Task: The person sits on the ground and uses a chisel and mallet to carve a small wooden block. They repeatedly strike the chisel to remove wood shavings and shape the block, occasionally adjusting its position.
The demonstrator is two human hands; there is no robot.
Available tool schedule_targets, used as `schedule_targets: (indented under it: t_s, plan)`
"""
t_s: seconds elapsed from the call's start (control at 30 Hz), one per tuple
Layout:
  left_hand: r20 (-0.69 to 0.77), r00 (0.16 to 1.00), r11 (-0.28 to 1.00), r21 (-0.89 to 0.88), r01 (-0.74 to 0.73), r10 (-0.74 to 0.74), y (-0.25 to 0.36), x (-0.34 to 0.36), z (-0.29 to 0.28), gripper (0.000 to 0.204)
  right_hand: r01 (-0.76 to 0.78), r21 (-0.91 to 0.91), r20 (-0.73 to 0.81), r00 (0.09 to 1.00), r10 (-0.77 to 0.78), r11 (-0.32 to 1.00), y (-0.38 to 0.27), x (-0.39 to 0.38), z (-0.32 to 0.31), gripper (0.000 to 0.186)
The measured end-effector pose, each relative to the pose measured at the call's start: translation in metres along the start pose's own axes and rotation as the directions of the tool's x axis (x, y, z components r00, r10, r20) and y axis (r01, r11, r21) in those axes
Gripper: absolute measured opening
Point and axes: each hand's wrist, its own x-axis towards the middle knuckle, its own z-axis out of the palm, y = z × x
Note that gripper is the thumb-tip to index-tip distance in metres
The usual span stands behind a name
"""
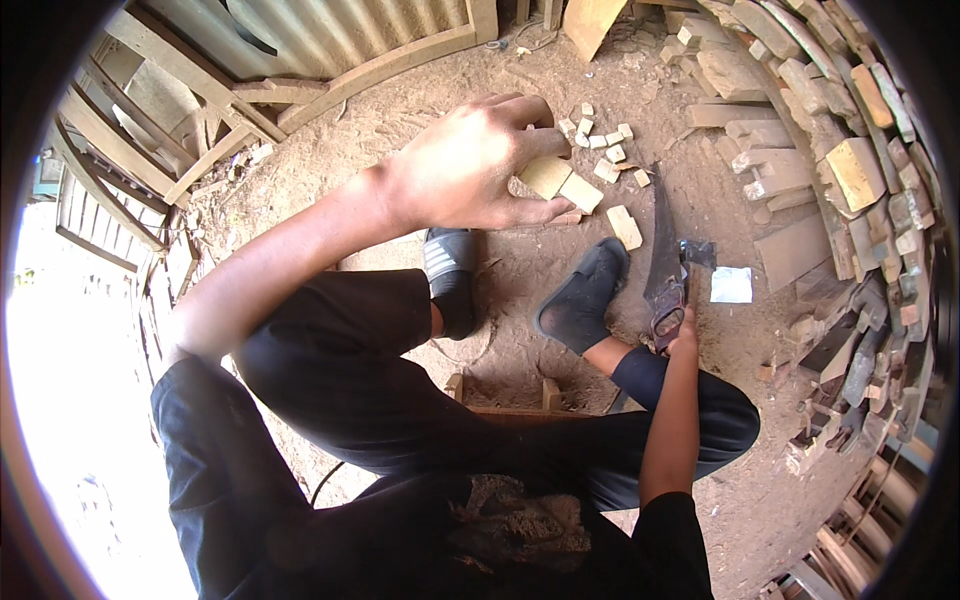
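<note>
My left hand (485, 165) reaches out in front of me, its fingers curled around a pale wooden block (546, 177). A second pale piece (580, 194) shows at the block's end; whether they are joined I cannot tell. On the right, my right hand (685, 332) grips the dark handle of a handsaw (664, 240), whose blade points away from me. A loose wooden block (624, 227) lies on the ground between the left hand and the blade. Beyond it several small wood cubes (598, 140) are scattered.
Stacked wood offcuts (785, 160) line the right side. A white paper square (731, 285) and a black scrap (700, 253) lie right of the saw. My sandalled feet (585, 300) rest on the dirt floor. Wooden frames (200, 85) and corrugated sheeting (330, 40) stand at the far left.
</note>
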Motion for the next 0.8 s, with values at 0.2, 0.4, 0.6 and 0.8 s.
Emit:
schedule_targets:
  t_s: [0.2,0.4,0.6,0.8]
  plan:
    - [-0.027,0.999,0.999,0.011,-0.039,0.040,-0.006,-0.008,-0.001,0.050,-0.327,0.041,0.305,0.904,0.299,0.944,0.019,-0.014,0.018,0.071]
    - [-0.159,0.947,0.958,0.114,-0.263,0.279,-0.008,-0.002,0.000,0.053,-0.242,0.084,0.174,0.959,0.225,0.967,0.000,-0.024,0.006,0.073]
    - [-0.176,0.871,0.883,0.200,-0.425,0.459,-0.005,-0.004,-0.002,0.046,0.205,-0.253,0.636,0.772,0.002,0.946,-0.026,-0.237,0.076,0.080]
    - [-0.230,0.806,0.835,0.231,-0.500,0.546,0.008,0.012,0.000,0.051,0.432,0.143,0.911,0.296,-0.289,0.891,-0.094,-0.440,0.119,0.094]
